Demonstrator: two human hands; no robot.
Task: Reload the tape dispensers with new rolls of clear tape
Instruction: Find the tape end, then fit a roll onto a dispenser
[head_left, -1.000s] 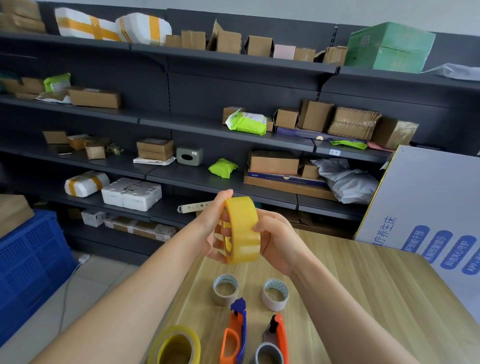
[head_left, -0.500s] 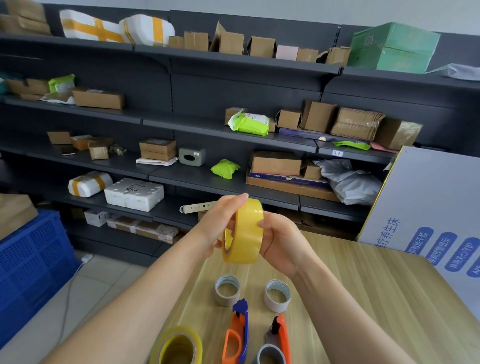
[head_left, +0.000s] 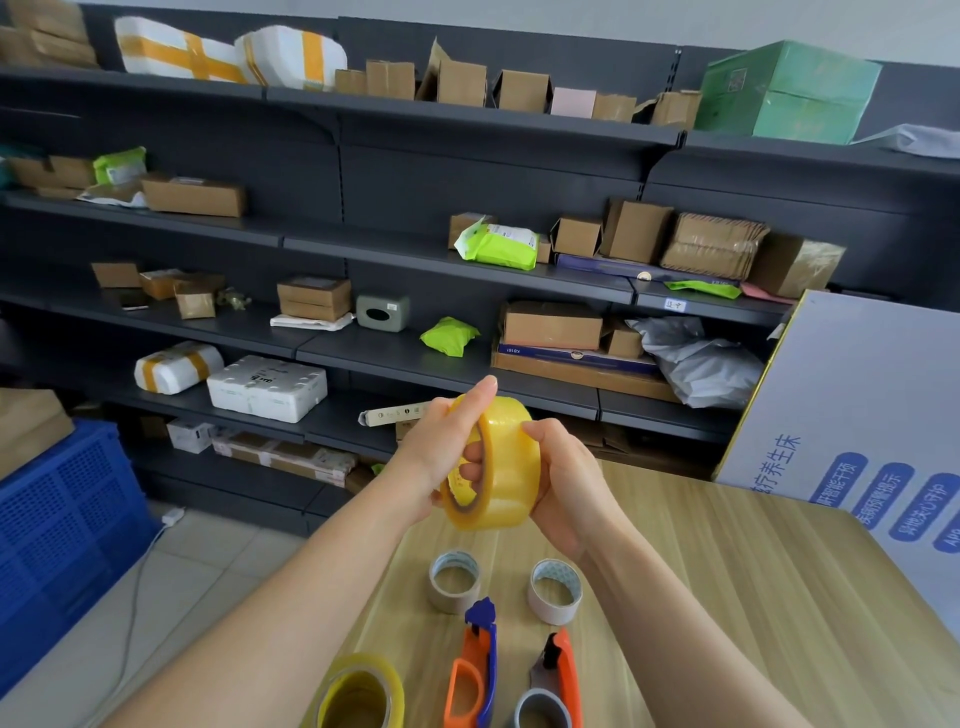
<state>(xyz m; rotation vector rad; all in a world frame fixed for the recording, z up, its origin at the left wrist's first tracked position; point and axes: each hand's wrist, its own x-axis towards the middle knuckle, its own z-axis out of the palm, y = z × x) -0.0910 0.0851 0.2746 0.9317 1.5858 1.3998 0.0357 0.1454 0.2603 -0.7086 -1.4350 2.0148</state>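
Observation:
A full yellowish clear tape roll (head_left: 506, 462) is held up above the wooden table (head_left: 727, 597) by both hands. My left hand (head_left: 441, 457) grips its left rim, with fingers through the core and the thumb along the top edge. My right hand (head_left: 563, 480) cups the right side, thumb on the outer face. On the table below lie an orange and blue tape dispenser (head_left: 475, 670) and an orange dispenser (head_left: 558, 686) with a grey core in it. A second yellow roll (head_left: 363, 693) sits at the bottom left.
Two empty cardboard tape cores (head_left: 454, 579) (head_left: 555, 591) stand on the table ahead of the dispensers. Dark shelving (head_left: 467, 358) with boxes and parcels fills the background. A blue crate (head_left: 57, 530) is at the left, and a white printed board (head_left: 872, 441) leans at the right.
Both hands have turned the roll, so its broad outer face now shows more and its open side points left. My left thumb has slid along the top edge.

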